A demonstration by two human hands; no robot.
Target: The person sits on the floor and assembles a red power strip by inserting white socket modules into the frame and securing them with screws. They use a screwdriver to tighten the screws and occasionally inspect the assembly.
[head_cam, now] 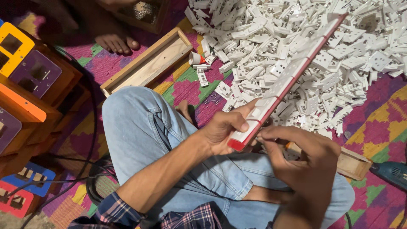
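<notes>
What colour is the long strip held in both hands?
White face with a red edge, on the long strip, head view.

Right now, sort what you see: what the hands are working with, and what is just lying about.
In hand:
left hand
right hand
long red and white strip
pile of white plastic parts

Lying about:
wooden tray
blue power tool
orange frame
black cable

There was one long red-and-white strip [288, 80], two wooden trays [148, 63], one blue drill [392, 173], and white socket parts [339, 51] too many to count in one pile.
</notes>
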